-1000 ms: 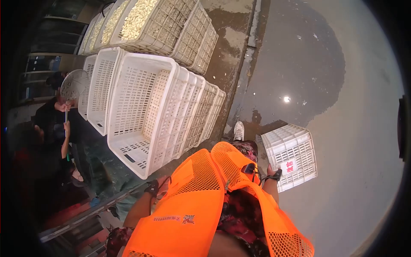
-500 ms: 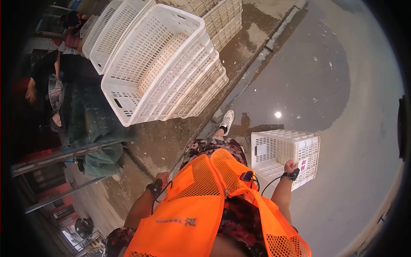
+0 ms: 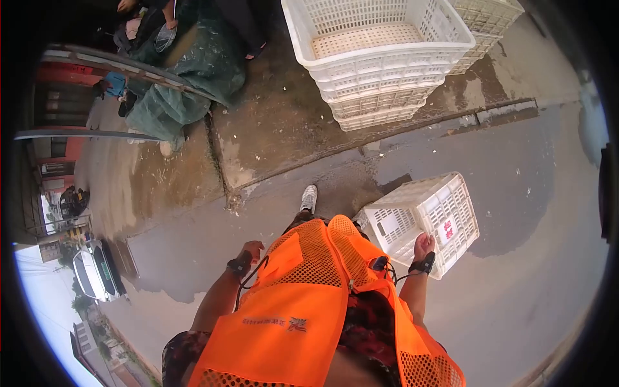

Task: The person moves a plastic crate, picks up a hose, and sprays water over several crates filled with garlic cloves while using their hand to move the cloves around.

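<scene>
I am looking down past the orange mesh vest (image 3: 303,309) at both arms. My right hand (image 3: 423,246) is closed on the rim of the white plastic crate (image 3: 422,218), carrying it empty and tilted at my right side, clear of the wet pavement (image 3: 529,258). My left hand (image 3: 252,250) is swinging free beside the vest, holding nothing; its fingers are loosely curled, and I cannot tell from this view how far they are open. One white shoe (image 3: 309,197) is stepping forward toward the kerb. I am judging the step in hand as the carry of a single empty crate on foot across the pavement. Ahead, on the raised concrete apron (image 3: 277,122), the stack of nested white crates (image 3: 377,58) is standing well apart from me, with a green tarpaulin bundle (image 3: 187,90) to its left, near metal rails and another person's legs. The next move is calling for a firm one-handed grip while I step up over the kerb, keeping the crate from dragging. Compared with half a second ago, the view is swinging round: the stack is now sitting at the top centre instead of upper left, the carried crate is tilting differently, and a parked car (image 3: 93,274) is coming into view at lower left.
</scene>
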A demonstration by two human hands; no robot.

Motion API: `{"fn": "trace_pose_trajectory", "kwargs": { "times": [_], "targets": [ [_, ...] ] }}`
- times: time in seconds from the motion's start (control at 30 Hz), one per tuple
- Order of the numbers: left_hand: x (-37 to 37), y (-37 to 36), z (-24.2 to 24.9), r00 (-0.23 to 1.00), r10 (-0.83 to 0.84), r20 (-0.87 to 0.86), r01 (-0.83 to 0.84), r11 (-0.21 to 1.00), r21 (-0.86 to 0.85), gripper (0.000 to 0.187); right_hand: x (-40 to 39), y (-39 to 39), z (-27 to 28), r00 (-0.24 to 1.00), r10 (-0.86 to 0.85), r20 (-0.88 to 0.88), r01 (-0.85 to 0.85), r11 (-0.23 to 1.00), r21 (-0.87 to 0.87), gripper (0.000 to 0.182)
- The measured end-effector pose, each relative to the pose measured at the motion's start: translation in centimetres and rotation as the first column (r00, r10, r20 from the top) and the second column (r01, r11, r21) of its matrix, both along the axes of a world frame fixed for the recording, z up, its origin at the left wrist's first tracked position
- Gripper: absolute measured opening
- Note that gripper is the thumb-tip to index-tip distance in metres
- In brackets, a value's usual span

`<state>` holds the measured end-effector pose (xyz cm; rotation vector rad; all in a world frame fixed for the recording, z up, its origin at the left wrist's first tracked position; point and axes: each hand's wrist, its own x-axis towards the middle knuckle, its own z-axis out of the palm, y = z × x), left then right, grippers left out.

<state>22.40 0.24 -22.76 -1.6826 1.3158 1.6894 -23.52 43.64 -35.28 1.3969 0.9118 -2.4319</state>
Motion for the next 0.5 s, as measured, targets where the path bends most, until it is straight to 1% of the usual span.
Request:
{"fn": "trace_pose_trajectory", "kwargs": {
  "times": [0.03,0.07,0.1,0.13,0.17,0.2,0.23,0.27,0.3,0.33,0.37,0.4,0.43,0.47,0.5],
  "targets": [
    [0.1,0.1,0.0,0.983,0.182,0.014,-0.182,0.983,0.006,0.011,-1.0,-1.6,-0.2,0.991,-0.059,0.117,0.078,0.983,-0.165,0.014],
    [0.1,-0.2,-0.5,0.936,0.352,0.023,-0.352,0.936,0.011,0.011,-1.6,-3.1,-1.7,0.993,-0.038,0.113,0.057,0.984,-0.169,0.014],
    [-0.1,-0.4,-0.9,0.905,0.419,0.067,-0.419,0.908,-0.025,0.013,-2.0,-4.2,-4.4,0.994,0.088,0.063,-0.078,0.986,-0.147,0.013],
    [0.2,-0.8,-1.2,0.895,0.442,0.061,-0.442,0.897,-0.021,0.013,-2.3,-5.4,-6.5,0.976,0.218,0.015,-0.215,0.970,-0.116,0.012],
    [8.4,0.5,5.4,0.873,0.487,0.015,-0.487,0.873,0.003,0.014,4.7,-5.4,0.8,0.944,0.322,-0.076,-0.329,0.939,-0.103,0.010],
    [6.8,-0.5,3.1,0.845,0.535,0.018,-0.535,0.844,0.016,0.014,3.1,-9.4,0.4,0.922,0.388,-0.002,-0.388,0.921,-0.030,0.011],
    [8.0,-0.6,2.0,0.826,0.563,0.012,-0.563,0.826,0.029,0.014,3.9,-12.1,0.9,0.882,0.471,0.008,-0.470,0.882,-0.036,0.010],
    [8.7,-0.8,0.7,0.832,0.554,0.002,-0.554,0.832,0.019,0.015,3.6,-14.6,0.9,0.836,0.549,0.017,-0.548,0.836,-0.041,0.010],
    [9.8,-1.4,0.0,0.839,0.545,-0.008,-0.545,0.839,0.010,0.016,4.4,-16.3,-0.7,0.822,0.569,-0.033,-0.569,0.819,-0.071,0.010],
    [11.2,-1.9,-0.9,0.821,0.570,-0.011,-0.570,0.821,0.026,0.016,5.6,-18.1,-2.3,0.804,0.594,-0.035,-0.595,0.802,-0.054,0.010],
    [12.1,-2.5,-0.8,0.766,0.643,0.025,-0.643,0.764,0.048,0.016,6.7,-19.9,-4.1,0.504,0.859,-0.087,-0.812,0.506,0.290,0.009],
    [17.1,-1.9,3.1,0.704,0.708,0.054,-0.710,0.700,0.084,0.015,11.2,-21.1,1.5,0.130,0.992,0.001,-0.786,0.102,0.610,0.009],
    [18.8,-2.4,0.7,0.652,0.758,0.002,-0.737,0.634,0.234,0.014,11.2,-23.9,0.2,0.103,0.994,0.020,-0.788,0.069,0.612,0.009],
    [20.7,-2.7,-0.3,0.622,0.783,0.005,-0.757,0.601,0.256,0.014,13.0,-27.7,1.8,0.065,0.997,0.036,-0.780,0.028,0.625,0.009],
    [21.9,-2.5,-1.3,0.547,0.837,-0.007,-0.816,0.535,0.218,0.014,14.6,-31.3,3.8,0.189,0.982,0.010,-0.899,0.169,0.405,0.009]
  ]
}}
